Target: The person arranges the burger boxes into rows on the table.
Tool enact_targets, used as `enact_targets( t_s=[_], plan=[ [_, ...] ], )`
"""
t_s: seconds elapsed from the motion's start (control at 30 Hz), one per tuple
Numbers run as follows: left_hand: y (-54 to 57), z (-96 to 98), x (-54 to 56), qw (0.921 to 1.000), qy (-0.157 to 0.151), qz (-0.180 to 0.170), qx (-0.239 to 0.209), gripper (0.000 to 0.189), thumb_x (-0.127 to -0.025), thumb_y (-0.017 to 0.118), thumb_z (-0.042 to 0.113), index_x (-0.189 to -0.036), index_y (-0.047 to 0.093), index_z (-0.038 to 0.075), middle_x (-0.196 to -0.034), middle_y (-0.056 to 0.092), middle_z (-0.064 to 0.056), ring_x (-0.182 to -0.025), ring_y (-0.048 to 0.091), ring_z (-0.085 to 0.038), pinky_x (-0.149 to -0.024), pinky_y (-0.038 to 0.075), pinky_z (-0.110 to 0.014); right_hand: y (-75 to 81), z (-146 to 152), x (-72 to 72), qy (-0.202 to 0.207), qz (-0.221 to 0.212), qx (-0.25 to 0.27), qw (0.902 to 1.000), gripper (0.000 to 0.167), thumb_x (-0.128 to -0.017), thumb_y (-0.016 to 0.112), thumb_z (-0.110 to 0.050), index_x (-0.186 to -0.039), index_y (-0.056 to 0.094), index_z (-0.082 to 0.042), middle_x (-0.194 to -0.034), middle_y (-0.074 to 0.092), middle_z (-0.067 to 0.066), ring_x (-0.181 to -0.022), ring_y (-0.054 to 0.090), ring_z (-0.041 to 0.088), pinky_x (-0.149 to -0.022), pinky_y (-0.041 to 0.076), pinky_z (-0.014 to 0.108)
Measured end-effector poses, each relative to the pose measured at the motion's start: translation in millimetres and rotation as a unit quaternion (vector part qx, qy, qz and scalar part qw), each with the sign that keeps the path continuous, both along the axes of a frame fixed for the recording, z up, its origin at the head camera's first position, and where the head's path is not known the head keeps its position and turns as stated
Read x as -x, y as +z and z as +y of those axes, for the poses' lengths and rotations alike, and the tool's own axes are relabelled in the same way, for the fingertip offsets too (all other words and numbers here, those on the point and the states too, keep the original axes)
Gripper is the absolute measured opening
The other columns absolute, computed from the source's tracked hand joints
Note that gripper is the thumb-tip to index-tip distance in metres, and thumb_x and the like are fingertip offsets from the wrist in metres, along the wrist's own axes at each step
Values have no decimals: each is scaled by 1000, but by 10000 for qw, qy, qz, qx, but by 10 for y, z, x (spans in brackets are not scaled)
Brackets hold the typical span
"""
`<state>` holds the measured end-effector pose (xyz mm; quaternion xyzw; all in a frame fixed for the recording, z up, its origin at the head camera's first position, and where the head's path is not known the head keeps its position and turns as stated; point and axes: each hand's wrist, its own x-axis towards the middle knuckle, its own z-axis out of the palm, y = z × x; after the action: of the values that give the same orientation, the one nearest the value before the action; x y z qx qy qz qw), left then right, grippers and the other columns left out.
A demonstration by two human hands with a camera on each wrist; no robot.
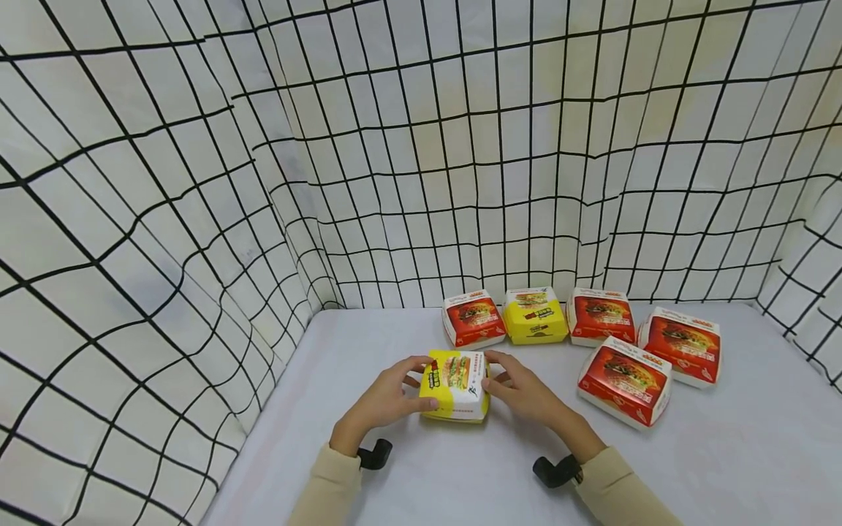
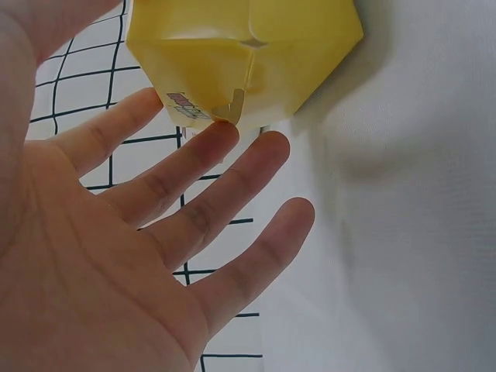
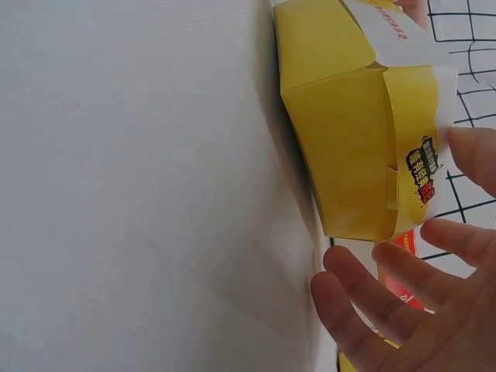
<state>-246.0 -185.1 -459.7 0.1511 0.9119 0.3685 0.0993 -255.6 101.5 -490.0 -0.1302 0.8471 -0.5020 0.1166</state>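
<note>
A yellow-and-white burger box [image 1: 455, 386], with a burger picture on its lid, sits on the white table between both hands. My left hand [image 1: 386, 394] holds its left side, thumb at the near corner and fingertips at the far corner. In the left wrist view the fingers [image 2: 213, 213] are spread beside the yellow box wall [image 2: 248, 70]. My right hand [image 1: 524, 389] holds the right side, thumb on the lid's edge and index finger at the far corner. The right wrist view shows its other fingers [image 3: 372, 294] next to the box [image 3: 341, 147].
Along the back stand a small red burger box [image 1: 473, 320], a yellow one [image 1: 536, 315] and another red one [image 1: 601, 315]. Two more red boxes, one nearer [image 1: 626, 381] and one farther right [image 1: 681, 345], lie at an angle. White walls with black grid lines [image 1: 460, 168] enclose the white table [image 1: 737, 467].
</note>
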Motion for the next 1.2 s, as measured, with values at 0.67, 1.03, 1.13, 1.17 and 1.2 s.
enact_targets(
  t_s=[0.67,1.03,1.13,1.17,1.2],
  plan=[
    [16,-15,-30,9997,-158,15,-194,68,-88,81,37,-148,51,22,-142,59,-8,-118,61,-27,-101,50,-57,16,-8,-35,-19,80,-24,10000,67,-97,70,-37,-155,39,-23,-144,50,5,-115,58,21,-92,57,43],
    [19,-40,-22,9998,-66,76,-180,59,-91,77,37,-145,54,25,-139,61,-8,-119,61,-27,-99,52,-53,25,-9,-16,-38,155,18,9999,51,-98,69,-32,-143,48,-17,-135,56,5,-110,59,20,-90,57,40],
    [18,-45,-16,9998,-42,102,-189,57,-92,76,35,-144,55,25,-139,62,-9,-119,62,-27,-99,53,-52,31,-10,-16,-25,160,21,9999,47,-98,68,-32,-139,50,-17,-135,56,6,-109,59,20,-89,57,39],
    [16,-46,-13,9998,-31,105,-194,56,-93,76,35,-144,55,25,-139,62,-9,-119,62,-27,-99,53,-52,33,-9,-16,-21,171,23,9998,46,-99,68,-32,-137,50,-16,-134,57,7,-108,59,20,-89,57,40],
    [13,-46,-11,9997,-21,114,-193,56,-93,76,34,-144,55,26,-139,62,-9,-119,62,-27,-99,53,-52,35,-9,-15,-14,182,17,9998,44,-99,68,-32,-136,51,-16,-133,57,7,-108,60,20,-89,57,40]
  ],
)
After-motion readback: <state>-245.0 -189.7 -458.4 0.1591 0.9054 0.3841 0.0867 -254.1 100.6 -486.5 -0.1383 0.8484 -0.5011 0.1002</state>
